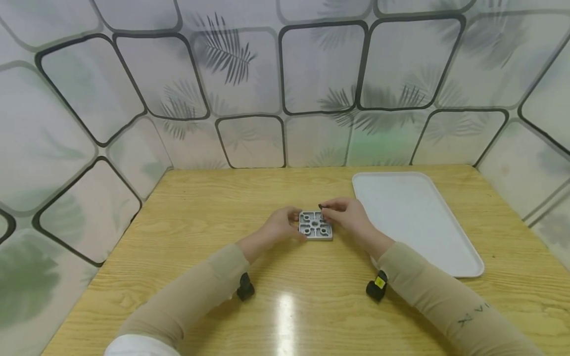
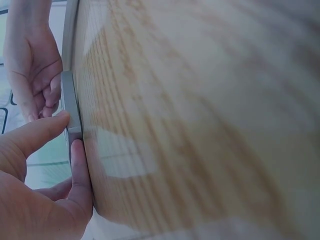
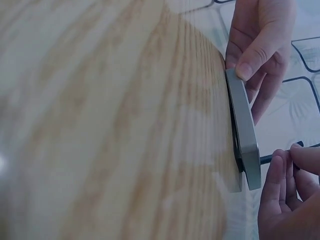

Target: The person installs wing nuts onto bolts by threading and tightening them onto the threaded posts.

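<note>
One grey square plate (image 1: pixel 315 224), ribbed; dark threaded bolt (image 3: pixel 266 159).

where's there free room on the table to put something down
The white tray is bare. The table is open left of the left hand, behind the plate toward the wall, and between the two sleeves. It is crowded at the plate: the left hand grips one side and the right hand pinches a screw there.
</note>
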`<state>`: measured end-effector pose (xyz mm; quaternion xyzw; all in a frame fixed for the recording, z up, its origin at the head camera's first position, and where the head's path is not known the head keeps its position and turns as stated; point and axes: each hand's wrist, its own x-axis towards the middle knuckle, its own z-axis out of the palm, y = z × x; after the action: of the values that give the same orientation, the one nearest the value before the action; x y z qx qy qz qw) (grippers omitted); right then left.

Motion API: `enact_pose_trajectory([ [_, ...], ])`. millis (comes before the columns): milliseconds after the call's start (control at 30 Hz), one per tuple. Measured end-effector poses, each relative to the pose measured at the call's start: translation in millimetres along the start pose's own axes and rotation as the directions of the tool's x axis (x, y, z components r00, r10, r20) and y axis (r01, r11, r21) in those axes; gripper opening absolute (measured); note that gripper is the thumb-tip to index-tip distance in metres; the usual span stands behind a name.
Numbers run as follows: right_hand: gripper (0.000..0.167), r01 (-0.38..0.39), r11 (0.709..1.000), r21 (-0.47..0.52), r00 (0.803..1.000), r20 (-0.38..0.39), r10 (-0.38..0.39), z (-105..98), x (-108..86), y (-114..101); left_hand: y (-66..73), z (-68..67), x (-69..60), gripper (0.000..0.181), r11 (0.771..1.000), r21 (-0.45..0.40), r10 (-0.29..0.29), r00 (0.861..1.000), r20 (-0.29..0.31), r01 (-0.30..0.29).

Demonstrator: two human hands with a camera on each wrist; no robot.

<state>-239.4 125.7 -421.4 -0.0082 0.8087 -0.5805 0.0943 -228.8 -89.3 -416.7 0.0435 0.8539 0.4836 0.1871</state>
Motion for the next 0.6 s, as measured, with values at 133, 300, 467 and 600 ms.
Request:
enact_pose_trajectory([
  [133,0.031,0.004,1.0,-0.012,1.0,-0.005,-0.004,0.5,0.0,-0.5,0.1,0.0,-0.5,0.086,1.0,-0.007,-0.001,1.0,0.002,0.001],
  [300,0.029,0.015,1.0,-0.027,1.0,-0.012,-0.016,1.1,0.0,-1.7,-0.1,-0.3,-0.4,0.086,1.0,-0.004,0.004,1.0,0.001,-0.004],
  [467,0.028,0.025,0.999,-0.044,0.999,-0.028,-0.026,2.3,0.5,-2.1,1.6,-0.8,-1.0,0.086,1.0,0.004,0.002,1.0,-0.005,-0.002],
  [600,0.028,0.03,0.998,-0.052,0.999,-0.038,-0.032,2.8,0.0,-2.1,4.2,-1.2,-2.7,0.085,1.0,0.02,-0.004,1.0,-0.009,0.004],
])
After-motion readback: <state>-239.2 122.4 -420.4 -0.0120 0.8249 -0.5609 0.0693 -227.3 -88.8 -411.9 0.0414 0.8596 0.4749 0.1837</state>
